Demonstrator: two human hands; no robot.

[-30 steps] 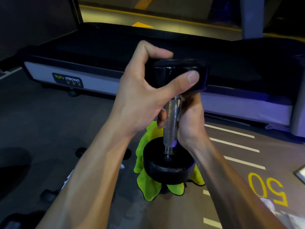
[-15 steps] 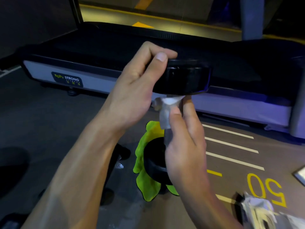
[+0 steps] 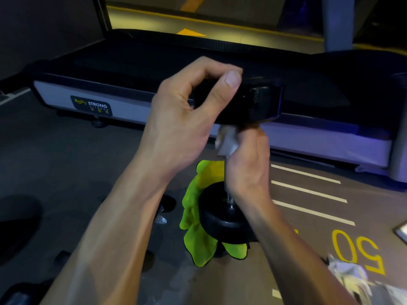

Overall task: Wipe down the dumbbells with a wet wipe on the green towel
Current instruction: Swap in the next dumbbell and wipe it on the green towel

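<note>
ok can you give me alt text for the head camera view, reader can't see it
A person's left hand grips the top head of a black dumbbell standing upright on a green towel, while the right hand holds a wet wipe around the metal handle. A treadmill sits behind on the gym floor.

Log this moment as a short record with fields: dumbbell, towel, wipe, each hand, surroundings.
dumbbell: dumbbell stands on end, lower head on the towel
towel: green towel crumpled on the floor under the dumbbell
wipe: wet wipe wrapped round the top of the metal handle
left hand: left hand grips the upper head
right hand: right hand holds the wipe against the handle
surroundings: treadmill behind; yellow "50" painted on the floor
</note>
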